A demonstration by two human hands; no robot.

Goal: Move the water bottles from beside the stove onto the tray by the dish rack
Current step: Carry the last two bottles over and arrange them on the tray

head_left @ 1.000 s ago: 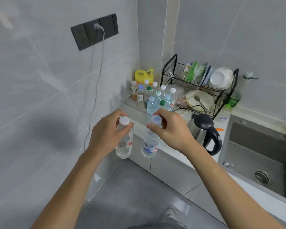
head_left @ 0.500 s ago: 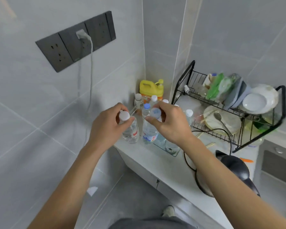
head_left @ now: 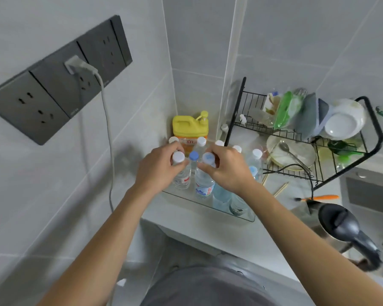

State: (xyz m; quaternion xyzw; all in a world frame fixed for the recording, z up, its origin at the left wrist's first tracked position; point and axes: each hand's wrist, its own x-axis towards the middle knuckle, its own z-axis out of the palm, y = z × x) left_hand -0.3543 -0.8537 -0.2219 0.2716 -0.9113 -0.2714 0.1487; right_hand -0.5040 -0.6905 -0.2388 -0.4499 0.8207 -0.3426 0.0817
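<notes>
While both forearms reach in from the bottom of the frame, each hand holds one water bottle by its neck over the clear tray (head_left: 208, 206) in the counter corner. Left hand (head_left: 157, 167): fingers curled around the neck of the white-capped bottle (head_left: 181, 177), cap standing just above the thumb and forefinger, body hanging below the hand, upright. Its base is at or just above the tray floor at the left end; contact cannot be told. Right hand (head_left: 227, 167): fingers and thumb pinch the neck of the pale-blue-capped bottle (head_left: 203, 184), cap clear of the fingers, blue-and-white label showing below the palm, upright, base low inside the tray near its front wall. The two held bottles sit side by side, close together, with a blue-capped bottle (head_left: 194, 159) standing between and just behind them.

More capped bottles stand in the tray behind and to the right of the right hand. Yellow jug (head_left: 189, 131) in the corner behind the tray. Black dish rack (head_left: 318, 151) just right of the tray. Kettle (head_left: 345, 230) at lower right.
</notes>
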